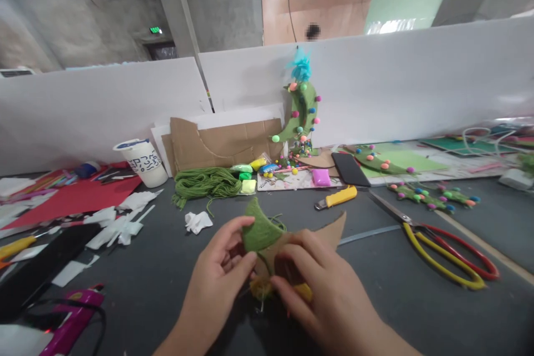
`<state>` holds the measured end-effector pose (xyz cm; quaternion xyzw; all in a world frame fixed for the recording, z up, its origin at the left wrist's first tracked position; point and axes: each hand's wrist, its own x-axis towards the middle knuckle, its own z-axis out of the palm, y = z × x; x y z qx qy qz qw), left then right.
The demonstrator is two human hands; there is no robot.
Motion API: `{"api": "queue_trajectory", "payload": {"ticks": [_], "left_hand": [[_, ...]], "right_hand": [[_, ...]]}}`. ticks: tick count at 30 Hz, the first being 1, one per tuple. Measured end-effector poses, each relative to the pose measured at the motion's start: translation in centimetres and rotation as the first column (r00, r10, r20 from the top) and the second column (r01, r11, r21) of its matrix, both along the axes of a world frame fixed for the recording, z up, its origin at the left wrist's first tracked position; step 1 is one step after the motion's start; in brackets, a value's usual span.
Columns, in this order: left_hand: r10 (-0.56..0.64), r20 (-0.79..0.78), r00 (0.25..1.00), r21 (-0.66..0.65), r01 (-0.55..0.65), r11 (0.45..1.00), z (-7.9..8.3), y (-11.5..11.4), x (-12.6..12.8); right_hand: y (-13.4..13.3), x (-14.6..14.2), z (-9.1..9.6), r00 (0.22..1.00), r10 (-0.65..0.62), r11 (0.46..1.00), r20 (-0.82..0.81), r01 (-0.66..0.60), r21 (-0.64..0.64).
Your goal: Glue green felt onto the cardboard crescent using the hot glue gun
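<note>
A crescent-shaped cardboard piece [334,230] is between my hands, its left part covered in green yarn [261,232]. My left hand [223,267] grips the green-covered end between fingers and thumb. Bent over the bare cardboard, my right hand [321,278] has its fingertips closed at a dark green strand that runs down the piece. My palm partly hides the cardboard there. Just below the fingertips is a small yellowish-brown object [261,288] with something shiny, too blurred to name. Behind the piece, loose green strands [277,222] stick out.
Beyond my hands lie a green yarn skein [206,182], a yellow utility knife [336,198] and a phone [350,169]. Large scissors [442,250] lie right. A decorated green crescent [306,108] stands at the back. Left are a white cup [144,164], paper scraps and a magenta glue gun [75,320].
</note>
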<state>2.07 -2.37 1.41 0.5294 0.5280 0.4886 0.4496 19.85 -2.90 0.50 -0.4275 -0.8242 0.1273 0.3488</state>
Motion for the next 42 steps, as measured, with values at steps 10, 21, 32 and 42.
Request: {"api": "queue_trajectory", "payload": {"ticks": [10,21,32,42], "left_hand": [[-0.02,0.01,1.0,-0.047,0.021,0.999,-0.2,-0.9,1.0],[-0.137,0.086,0.987,-0.101,0.146,0.984,-0.5,-0.8,0.8],[-0.141,-0.017,0.99,-0.085,0.139,0.987,-0.3,-1.2,0.6],[-0.119,-0.085,0.989,0.001,0.12,0.993,-0.6,-1.1,0.8]], "right_hand": [[-0.3,-0.8,-0.1,0.997,-0.047,0.989,-0.059,0.038,-0.142],[0.2,0.6,0.2,0.995,0.073,0.989,-0.071,-0.081,-0.121],[0.1,0.5,-0.2,0.999,-0.034,0.996,-0.012,0.032,-0.081],[0.2,0.3,0.2,0.997,-0.019,0.986,-0.081,0.005,-0.167]]}}
